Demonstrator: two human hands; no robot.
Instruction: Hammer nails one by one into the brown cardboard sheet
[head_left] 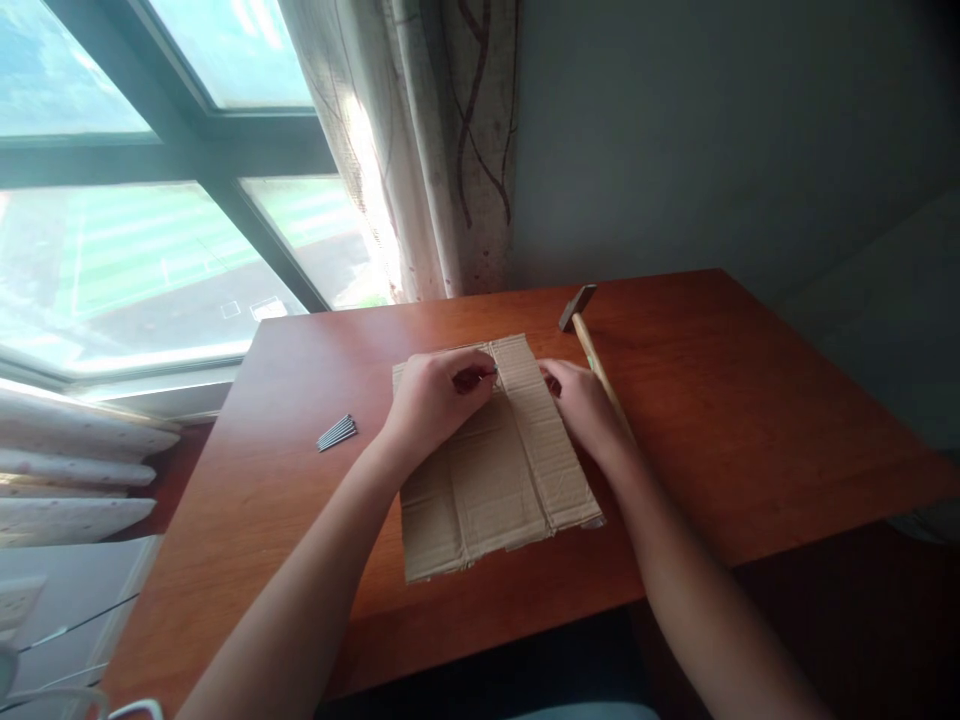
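Observation:
A creased sheet of brown cardboard [495,490] lies on the wooden table in front of me. Over its upper part, my left hand [448,390] is closed in a pinch on a nail [495,371], of which only a small bit shows at the fingertips. My right hand [581,395] is curled at the cardboard's right edge, thumb and fingers closed on it; the fingertips are partly hidden. Just right of that hand lies a hammer [587,340], its wooden handle partly behind my wrist and its metal head pointing away from me.
Several loose nails [337,432] lie together on the table [285,530], left of the cardboard. Behind the table hang a patterned curtain [465,150] and a grey wall [675,140]. A window [135,250] is at the left. White cables [112,705] show at the lower left.

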